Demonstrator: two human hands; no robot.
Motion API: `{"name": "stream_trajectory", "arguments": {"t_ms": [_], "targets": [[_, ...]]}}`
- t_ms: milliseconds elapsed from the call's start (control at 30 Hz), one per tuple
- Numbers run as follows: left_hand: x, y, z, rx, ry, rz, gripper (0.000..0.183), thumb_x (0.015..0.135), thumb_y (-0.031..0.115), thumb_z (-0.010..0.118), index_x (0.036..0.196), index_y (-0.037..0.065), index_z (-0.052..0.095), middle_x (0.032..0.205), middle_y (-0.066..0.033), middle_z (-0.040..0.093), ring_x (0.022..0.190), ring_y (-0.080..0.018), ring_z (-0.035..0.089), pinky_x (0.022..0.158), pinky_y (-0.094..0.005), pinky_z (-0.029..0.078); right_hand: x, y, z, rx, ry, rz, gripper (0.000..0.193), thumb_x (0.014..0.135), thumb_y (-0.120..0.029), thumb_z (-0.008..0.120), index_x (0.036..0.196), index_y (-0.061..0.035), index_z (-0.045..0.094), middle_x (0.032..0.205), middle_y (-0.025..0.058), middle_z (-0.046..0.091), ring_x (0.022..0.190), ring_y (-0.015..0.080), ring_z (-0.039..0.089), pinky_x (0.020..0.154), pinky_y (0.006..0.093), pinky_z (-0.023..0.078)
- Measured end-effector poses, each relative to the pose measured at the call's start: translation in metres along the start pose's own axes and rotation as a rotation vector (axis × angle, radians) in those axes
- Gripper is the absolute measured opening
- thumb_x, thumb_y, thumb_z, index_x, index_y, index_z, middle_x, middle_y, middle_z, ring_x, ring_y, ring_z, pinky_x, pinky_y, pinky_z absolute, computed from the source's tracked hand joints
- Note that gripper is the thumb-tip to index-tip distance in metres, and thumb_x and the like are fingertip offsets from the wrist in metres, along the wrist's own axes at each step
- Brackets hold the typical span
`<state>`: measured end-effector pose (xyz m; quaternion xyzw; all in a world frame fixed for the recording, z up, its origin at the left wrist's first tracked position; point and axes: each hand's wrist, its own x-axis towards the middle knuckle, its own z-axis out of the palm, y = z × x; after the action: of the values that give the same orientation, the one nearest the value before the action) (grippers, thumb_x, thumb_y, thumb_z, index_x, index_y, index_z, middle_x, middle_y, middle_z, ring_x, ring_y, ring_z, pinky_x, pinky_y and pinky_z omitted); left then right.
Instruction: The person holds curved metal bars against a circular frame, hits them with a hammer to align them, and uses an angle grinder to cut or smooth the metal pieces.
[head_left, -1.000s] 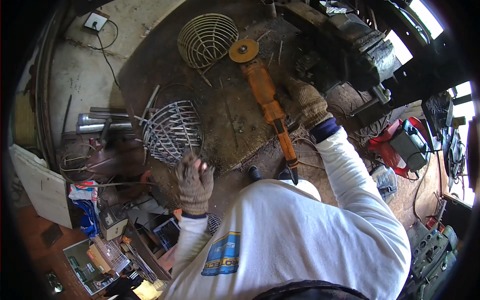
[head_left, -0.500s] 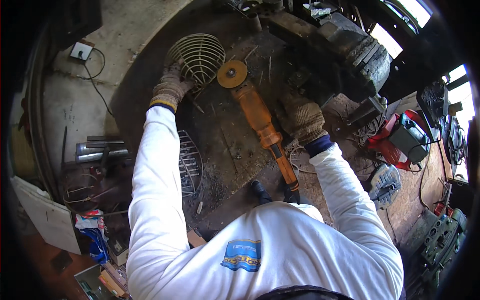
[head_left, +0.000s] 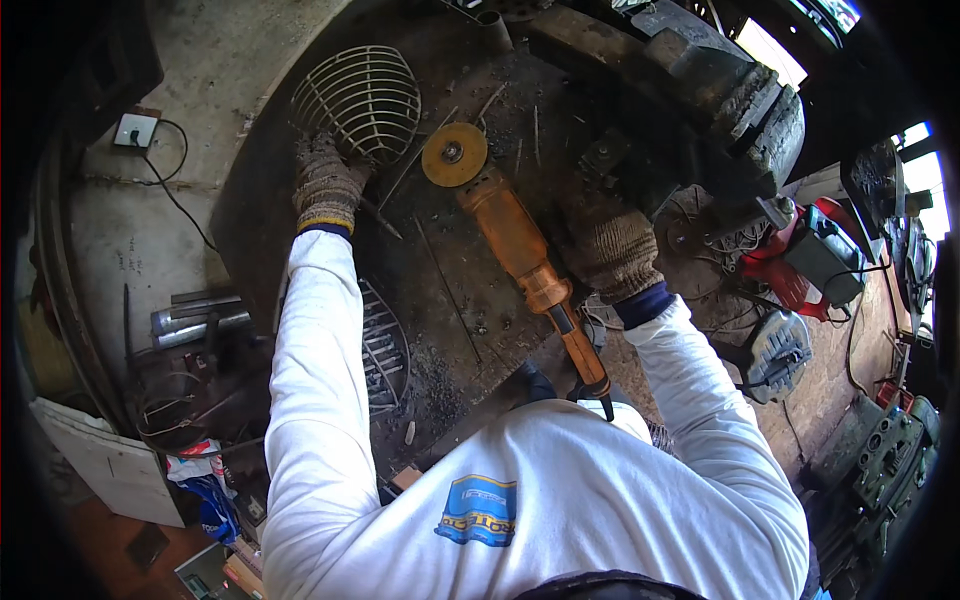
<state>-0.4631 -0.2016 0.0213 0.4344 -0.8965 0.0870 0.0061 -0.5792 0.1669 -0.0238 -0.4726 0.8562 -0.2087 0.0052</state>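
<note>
My left hand (head_left: 328, 182), in a brown knitted glove, is closed on the near edge of a curved metal wire grille (head_left: 362, 100) of curved bars. Its fingertips are dark and partly hidden there. An orange angle grinder (head_left: 510, 230) with a yellowish disc (head_left: 454, 155) lies on the dark workbench (head_left: 440, 340), its tail end toward my body. My right hand (head_left: 612, 245), gloved alike, is just right of the grinder body. Its fingers sink into shadow, so I cannot see whether they grip anything.
A second barred grille (head_left: 382, 350) lies beside my left forearm. A large bench vise (head_left: 720, 100) stands at the far right. Thin rods (head_left: 447, 290) and grit lie about the bench. Metal tubes (head_left: 203, 318) are at the left, a red and grey machine (head_left: 815, 265) at the right.
My left hand and the wire grille have shifted, with the grille turned and moved farther away to the left. The whole view has moved slightly; the grinder lies as before.
</note>
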Motion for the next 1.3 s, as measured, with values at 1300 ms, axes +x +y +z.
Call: {"name": "stream_trajectory", "arguments": {"t_ms": [1300], "targets": [[0.031,-0.003,-0.021,0.539,-0.094,0.206,0.078,0.081,0.046,0.070,0.145,0.010,0.043,0.149,-0.0186,0.042,0.137,-0.0344,0.042,0.111,-0.0456,0.038,-0.012,0.018,0.027,-0.104,0.191,-0.139,0.039,0.090,-0.032,0.063,0.121,-0.0094,0.064,0.107,0.0154,0.069,0.088,0.0331,0.068,0.075,0.0409,0.055]]}}
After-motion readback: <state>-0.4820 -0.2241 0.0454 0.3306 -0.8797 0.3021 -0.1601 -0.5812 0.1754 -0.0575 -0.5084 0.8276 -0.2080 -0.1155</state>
